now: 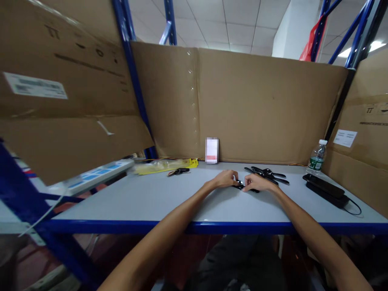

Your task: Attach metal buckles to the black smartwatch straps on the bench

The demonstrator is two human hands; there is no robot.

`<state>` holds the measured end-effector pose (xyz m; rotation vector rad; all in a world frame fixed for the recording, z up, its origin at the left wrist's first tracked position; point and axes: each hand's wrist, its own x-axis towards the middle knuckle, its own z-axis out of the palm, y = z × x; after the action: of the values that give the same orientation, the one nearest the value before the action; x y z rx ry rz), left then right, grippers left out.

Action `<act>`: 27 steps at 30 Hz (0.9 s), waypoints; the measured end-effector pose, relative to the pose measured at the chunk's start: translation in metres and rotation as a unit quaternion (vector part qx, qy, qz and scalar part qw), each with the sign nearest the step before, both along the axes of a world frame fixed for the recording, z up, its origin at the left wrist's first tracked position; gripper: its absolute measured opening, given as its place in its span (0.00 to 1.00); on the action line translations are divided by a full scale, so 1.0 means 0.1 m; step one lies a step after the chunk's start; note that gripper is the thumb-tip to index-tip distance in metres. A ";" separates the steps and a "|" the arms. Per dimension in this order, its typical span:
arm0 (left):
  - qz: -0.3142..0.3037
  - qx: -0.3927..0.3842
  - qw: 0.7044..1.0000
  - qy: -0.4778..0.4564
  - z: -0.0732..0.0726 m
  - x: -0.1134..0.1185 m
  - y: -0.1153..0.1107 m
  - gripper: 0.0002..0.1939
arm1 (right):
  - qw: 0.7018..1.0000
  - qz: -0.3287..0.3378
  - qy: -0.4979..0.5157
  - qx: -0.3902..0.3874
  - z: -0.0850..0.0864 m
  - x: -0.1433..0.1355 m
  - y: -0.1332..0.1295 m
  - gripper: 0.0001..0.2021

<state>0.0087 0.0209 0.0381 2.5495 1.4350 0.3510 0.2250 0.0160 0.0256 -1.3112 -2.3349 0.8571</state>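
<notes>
My left hand (226, 178) is closed on the left part of a small black item with a shiny middle (240, 184), which lies low over the tabletop. My right hand (257, 182) has its fingers bent and pressed against the same item from the right. One slim black end sticks out beneath my right hand. The fingers cover much of the item, so its exact kind cannot be made out. Just beyond my right hand lies a pile of similar black items (267, 173) with long, thin ends.
A phone (211, 150) leans against the cardboard back wall (257, 109). Yellow-edged clear plastic bags (163, 165) and a small dark item (178, 172) lie at the left. A water bottle (317, 158) and a black case with a cord loop (327, 192) are at the right.
</notes>
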 end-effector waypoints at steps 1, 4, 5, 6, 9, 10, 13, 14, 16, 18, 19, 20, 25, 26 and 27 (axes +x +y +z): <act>0.009 0.008 1.000 -0.002 -0.01 0.01 0.00 0.14 | 1.000 0.000 -0.001 0.001 -0.01 0.00 0.01 0.13; 0.040 0.049 0.998 -0.004 -0.05 0.06 -0.01 0.11 | 1.000 -0.003 -0.005 0.005 -0.02 0.00 0.01 0.13; 0.046 0.058 0.997 -0.004 -0.06 0.06 -0.01 0.11 | 1.000 -0.004 -0.007 0.005 -0.01 0.00 0.01 0.13; 0.047 0.057 0.997 -0.004 -0.06 0.06 -0.01 0.11 | 1.000 -0.004 -0.006 0.005 -0.01 0.00 0.00 0.13; 0.023 -0.006 0.999 -0.025 -0.03 0.02 0.01 0.11 | 1.000 0.002 -0.001 0.002 0.02 0.00 -0.02 0.12; 0.012 -0.038 0.999 -0.035 -0.02 0.00 0.02 0.12 | 1.000 0.002 0.001 0.000 0.02 0.00 -0.03 0.12; 0.002 -0.064 0.997 -0.044 -0.02 -0.01 0.03 0.14 | 1.000 -0.003 -0.001 -0.005 0.03 0.00 -0.04 0.13; 0.009 -0.036 0.999 -0.036 -0.03 0.01 0.02 0.15 | 1.000 -0.006 -0.004 -0.004 0.03 0.00 -0.04 0.13; 0.028 0.032 0.999 -0.013 -0.07 0.06 0.00 0.13 | 1.000 -0.007 -0.006 -0.001 0.03 0.00 -0.03 0.12; 0.040 0.063 0.997 0.001 -0.09 0.10 -0.02 0.11 | 1.000 -0.009 -0.006 0.002 0.03 0.00 -0.03 0.12; 0.041 0.060 0.997 0.003 -0.09 0.10 -0.02 0.11 | 1.000 -0.011 -0.005 0.001 0.02 0.00 -0.02 0.12; 0.040 0.051 0.998 0.003 -0.08 0.09 -0.02 0.11 | 1.000 -0.011 -0.005 -0.001 0.02 0.00 -0.01 0.12; 0.017 -0.031 0.999 -0.013 -0.01 0.02 0.01 0.12 | 1.000 -0.004 -0.001 -0.004 -0.03 0.03 0.04 0.13; 0.017 -0.035 0.999 -0.021 -0.01 0.02 0.01 0.13 | 1.000 -0.004 0.001 -0.005 -0.04 0.04 0.05 0.13; 0.020 -0.028 0.999 -0.028 -0.02 0.04 0.01 0.13 | 1.000 -0.005 0.002 -0.007 -0.04 0.04 0.06 0.14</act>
<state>0.0122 0.0216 0.0364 2.4498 1.4576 0.3800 0.2294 0.0215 0.0214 -1.3232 -2.3221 0.8732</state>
